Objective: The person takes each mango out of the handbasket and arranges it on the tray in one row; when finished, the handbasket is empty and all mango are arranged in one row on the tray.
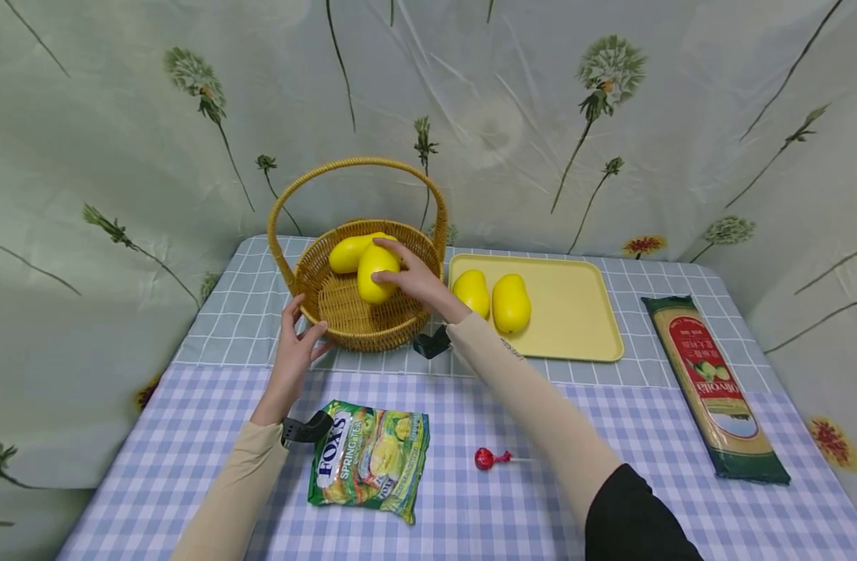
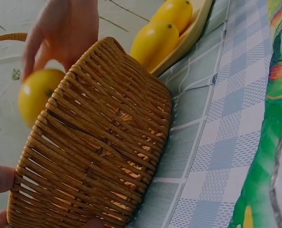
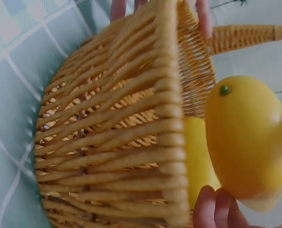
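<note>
My right hand holds a yellow mango over the inside of a round wicker basket with a tall arched handle. Another mango lies in the basket towards the back, partly behind the held one. At the basket's front left, my left hand grips the rim, with fingers on both sides of the wicker. The right wrist view shows the held mango close to the rim, its green stem end visible. Two more mangoes sit side by side on a yellow tray.
The tray stands just right of the basket. Nearer me lie a green FOX'S candy bag, beside my left wrist, and a red lollipop. A long Olivoilà packet lies at the far right. A floral curtain hangs behind the table.
</note>
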`<act>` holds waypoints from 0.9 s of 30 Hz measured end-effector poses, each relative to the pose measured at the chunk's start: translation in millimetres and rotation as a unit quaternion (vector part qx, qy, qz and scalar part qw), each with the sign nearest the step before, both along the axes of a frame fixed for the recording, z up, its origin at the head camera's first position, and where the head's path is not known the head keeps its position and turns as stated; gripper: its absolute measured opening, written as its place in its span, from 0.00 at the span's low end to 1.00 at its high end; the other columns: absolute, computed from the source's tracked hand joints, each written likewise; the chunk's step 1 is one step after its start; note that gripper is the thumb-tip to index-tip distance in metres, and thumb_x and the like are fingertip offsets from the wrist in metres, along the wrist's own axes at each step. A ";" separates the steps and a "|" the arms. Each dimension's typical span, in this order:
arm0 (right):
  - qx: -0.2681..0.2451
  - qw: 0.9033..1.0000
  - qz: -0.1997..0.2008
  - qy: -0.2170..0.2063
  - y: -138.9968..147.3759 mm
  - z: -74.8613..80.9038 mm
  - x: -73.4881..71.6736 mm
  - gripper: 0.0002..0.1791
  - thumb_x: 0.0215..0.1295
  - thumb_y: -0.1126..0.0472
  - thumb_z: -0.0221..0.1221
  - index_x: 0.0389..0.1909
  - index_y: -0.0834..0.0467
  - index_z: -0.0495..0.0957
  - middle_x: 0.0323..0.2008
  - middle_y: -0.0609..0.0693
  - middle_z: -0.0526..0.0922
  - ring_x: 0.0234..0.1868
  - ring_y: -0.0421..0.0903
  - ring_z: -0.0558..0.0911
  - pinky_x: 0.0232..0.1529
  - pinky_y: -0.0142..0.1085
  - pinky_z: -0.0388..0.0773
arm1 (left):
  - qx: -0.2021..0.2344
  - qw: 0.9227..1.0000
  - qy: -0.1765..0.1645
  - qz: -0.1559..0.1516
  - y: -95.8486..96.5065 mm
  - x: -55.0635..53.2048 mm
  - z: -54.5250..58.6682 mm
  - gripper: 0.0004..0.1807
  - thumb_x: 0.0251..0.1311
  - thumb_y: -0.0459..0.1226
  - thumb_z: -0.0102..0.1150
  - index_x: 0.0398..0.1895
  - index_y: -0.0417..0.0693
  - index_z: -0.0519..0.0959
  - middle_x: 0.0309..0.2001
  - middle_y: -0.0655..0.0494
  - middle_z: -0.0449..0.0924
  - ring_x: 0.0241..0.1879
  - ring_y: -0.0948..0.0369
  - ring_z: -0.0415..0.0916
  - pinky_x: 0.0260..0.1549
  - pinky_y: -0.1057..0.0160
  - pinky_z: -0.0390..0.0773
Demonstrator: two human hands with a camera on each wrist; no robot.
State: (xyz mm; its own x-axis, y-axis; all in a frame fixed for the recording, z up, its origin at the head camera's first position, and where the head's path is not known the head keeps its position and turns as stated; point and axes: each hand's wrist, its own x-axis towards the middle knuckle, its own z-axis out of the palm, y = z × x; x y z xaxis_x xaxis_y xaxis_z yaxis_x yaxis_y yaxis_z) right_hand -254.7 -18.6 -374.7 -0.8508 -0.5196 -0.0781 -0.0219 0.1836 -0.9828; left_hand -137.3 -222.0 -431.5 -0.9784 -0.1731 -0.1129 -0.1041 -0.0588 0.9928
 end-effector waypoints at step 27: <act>0.027 0.998 -0.045 -0.021 169.7 -6.5 13.7 0.35 0.68 0.56 0.57 0.72 0.44 0.54 0.66 0.60 0.57 0.62 0.57 0.62 0.60 0.52 0.63 | 0.001 1.000 -0.003 -0.001 0.6 0.3 1.1 0.35 0.73 0.33 0.42 0.76 0.57 0.39 0.75 0.51 0.32 0.69 0.47 0.51 0.59 0.47 0.68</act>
